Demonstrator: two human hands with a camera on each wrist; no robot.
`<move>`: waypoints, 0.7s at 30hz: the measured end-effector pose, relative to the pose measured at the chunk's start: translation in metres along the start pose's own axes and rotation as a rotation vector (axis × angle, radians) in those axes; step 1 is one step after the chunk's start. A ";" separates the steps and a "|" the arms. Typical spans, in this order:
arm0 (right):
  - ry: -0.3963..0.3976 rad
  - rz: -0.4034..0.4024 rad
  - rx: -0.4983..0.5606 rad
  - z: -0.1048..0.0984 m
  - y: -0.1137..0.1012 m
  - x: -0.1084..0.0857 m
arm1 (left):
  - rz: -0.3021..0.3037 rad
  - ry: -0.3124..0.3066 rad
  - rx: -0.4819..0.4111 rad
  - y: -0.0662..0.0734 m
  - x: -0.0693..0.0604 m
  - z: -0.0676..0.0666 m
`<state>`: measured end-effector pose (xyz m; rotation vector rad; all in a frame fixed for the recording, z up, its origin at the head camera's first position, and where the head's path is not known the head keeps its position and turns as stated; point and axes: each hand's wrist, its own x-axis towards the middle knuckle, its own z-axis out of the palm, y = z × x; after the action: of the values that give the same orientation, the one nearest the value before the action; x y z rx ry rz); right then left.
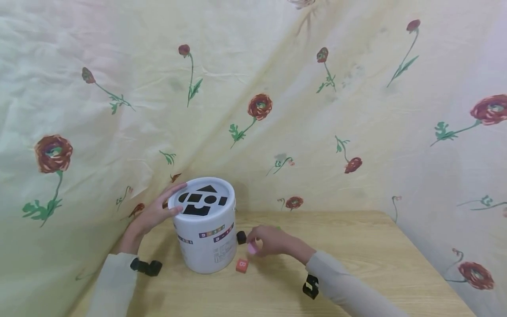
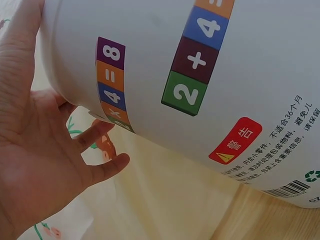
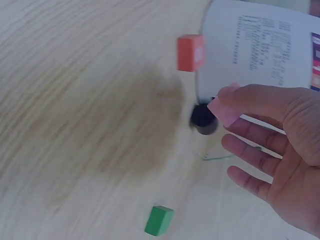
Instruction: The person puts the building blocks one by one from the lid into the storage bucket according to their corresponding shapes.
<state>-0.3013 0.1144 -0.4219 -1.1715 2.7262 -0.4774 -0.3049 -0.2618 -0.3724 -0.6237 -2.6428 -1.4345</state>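
Observation:
A white cylindrical bucket (image 1: 206, 246) stands on the table, its lid (image 1: 218, 211) cut with several shaped holes. My left hand (image 1: 156, 213) rests at the lid's left edge, thumb and finger lying over the rim; in the left wrist view the other fingers spread beside the bucket wall (image 2: 150, 30). Right of the bucket, my right hand (image 1: 273, 240) pinches a small pink block (image 3: 227, 112) between thumb and forefinger, above the tabletop. The remaining fingers extend loosely. Close to that hand are a black piece (image 1: 241, 237) and a red block (image 1: 242, 265) with a white character.
A green block (image 3: 159, 220) lies on the wooden table (image 1: 356, 255), mostly hidden behind my right hand in the head view. Flower-printed cloth (image 1: 301, 132) hangs behind the table and along its left side. Both wrists wear black camera mounts.

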 end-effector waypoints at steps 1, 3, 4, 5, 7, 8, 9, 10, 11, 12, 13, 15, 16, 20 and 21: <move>0.004 -0.008 0.013 -0.003 0.001 -0.001 | -0.003 0.000 -0.004 0.000 0.000 0.000; 0.015 -0.019 0.041 -0.010 0.002 -0.003 | -0.007 -0.002 -0.005 -0.001 0.001 0.000; 0.020 -0.021 0.056 -0.014 0.003 -0.004 | -0.009 -0.002 -0.007 -0.001 0.001 0.000; 0.025 -0.020 0.063 -0.018 0.004 -0.005 | -0.008 -0.002 -0.010 -0.001 0.002 0.000; 0.040 -0.019 0.101 -0.027 0.003 -0.006 | -0.001 -0.003 -0.016 -0.002 0.002 0.000; 0.045 -0.016 0.131 -0.032 0.003 -0.007 | 0.002 -0.002 -0.013 -0.002 0.002 -0.001; 0.053 -0.011 0.156 -0.037 0.002 -0.007 | 0.002 -0.002 -0.015 -0.002 0.002 -0.001; 0.065 -0.007 0.181 -0.043 0.001 -0.007 | 0.004 -0.003 -0.016 -0.003 0.002 -0.001; 0.081 -0.012 0.202 -0.050 -0.001 -0.007 | 0.005 -0.004 -0.018 -0.003 0.002 -0.001; 0.100 -0.021 0.222 -0.057 -0.004 -0.007 | 0.005 -0.006 -0.018 -0.003 0.002 -0.001; 0.117 -0.024 0.242 -0.065 -0.007 -0.008 | 0.005 -0.006 -0.017 -0.003 0.002 -0.001; 0.161 -0.035 0.258 -0.080 -0.013 -0.007 | 0.008 -0.006 -0.017 -0.004 0.002 -0.001; 0.183 -0.040 0.263 -0.088 -0.016 -0.006 | 0.012 -0.007 -0.018 -0.004 0.003 -0.001; 0.261 -0.053 0.280 -0.113 -0.028 -0.001 | 0.018 -0.005 -0.025 -0.005 0.003 0.000; 0.279 -0.058 0.283 -0.117 -0.031 0.001 | 0.017 -0.005 -0.028 -0.005 0.004 0.000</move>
<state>-0.3099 0.1211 -0.3015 -1.1864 2.7254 -1.0692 -0.3102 -0.2634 -0.3758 -0.6507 -2.6190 -1.4694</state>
